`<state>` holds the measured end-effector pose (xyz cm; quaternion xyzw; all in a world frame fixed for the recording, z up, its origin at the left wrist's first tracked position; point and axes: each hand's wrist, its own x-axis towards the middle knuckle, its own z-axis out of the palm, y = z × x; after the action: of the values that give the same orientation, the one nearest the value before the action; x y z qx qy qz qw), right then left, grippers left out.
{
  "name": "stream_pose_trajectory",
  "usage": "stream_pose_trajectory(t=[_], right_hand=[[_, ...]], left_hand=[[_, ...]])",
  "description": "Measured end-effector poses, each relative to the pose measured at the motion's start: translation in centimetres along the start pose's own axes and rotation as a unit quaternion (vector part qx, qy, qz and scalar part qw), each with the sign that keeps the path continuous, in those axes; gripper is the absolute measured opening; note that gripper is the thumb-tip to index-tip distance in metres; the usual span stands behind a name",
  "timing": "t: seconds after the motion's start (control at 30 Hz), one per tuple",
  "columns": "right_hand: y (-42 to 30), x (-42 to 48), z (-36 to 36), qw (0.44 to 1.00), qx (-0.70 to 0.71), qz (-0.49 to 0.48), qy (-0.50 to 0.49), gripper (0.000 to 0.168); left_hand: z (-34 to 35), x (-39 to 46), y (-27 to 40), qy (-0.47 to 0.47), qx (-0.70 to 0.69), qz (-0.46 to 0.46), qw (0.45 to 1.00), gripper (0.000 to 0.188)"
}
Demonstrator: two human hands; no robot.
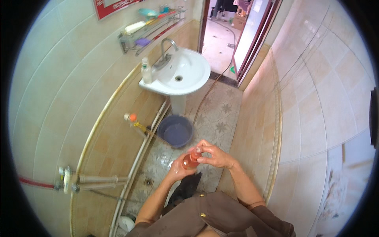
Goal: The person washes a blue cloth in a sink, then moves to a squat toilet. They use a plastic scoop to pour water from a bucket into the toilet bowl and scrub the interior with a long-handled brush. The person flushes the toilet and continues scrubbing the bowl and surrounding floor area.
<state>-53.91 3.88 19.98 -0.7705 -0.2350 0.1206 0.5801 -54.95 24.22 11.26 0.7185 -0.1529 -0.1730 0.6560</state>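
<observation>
My left hand (177, 171) is wrapped around the body of a translucent orange-red bottle (189, 162) in front of my torso. The fingers and thumb of my right hand (218, 157) pinch the bottle's neck from the right. A small pale tip (197, 150) shows at its top; whether it is a cap or a nozzle is unclear. Beyond my hands, a blue-purple plastic basin (175, 132) stands on the tiled floor.
A white pedestal washbasin (192, 81) with a metal faucet (169, 44) stands ahead, a clear bottle (146, 74) on its left corner. Pipes (139, 151) run along the left wall below a wire shelf (127, 47). A hose (204, 99) crosses the floor to the open doorway (220, 44).
</observation>
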Motion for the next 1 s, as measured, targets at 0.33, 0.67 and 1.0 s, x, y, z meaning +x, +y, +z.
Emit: stream_pose_trajectory(t=[0.33,0.67,1.0], right_hand=[[4.2,10.9,-13.9,0.947,0.017,0.092,0.308,0.035],[13.9,16.5,-33.9,0.908,-0.102,0.095,0.394,0.035],[21.1,26.3,-54.5,0.908,0.281,0.266,0.164,0.033]], left_hand=[[1.1,22.8,3.4,0.087,0.202,0.04,0.975,0.06],[9.6,44.9,3.3,0.028,0.166,-0.015,0.986,0.063],[13.2,65.9,5.7,-0.072,-0.02,-0.146,0.987,0.049]])
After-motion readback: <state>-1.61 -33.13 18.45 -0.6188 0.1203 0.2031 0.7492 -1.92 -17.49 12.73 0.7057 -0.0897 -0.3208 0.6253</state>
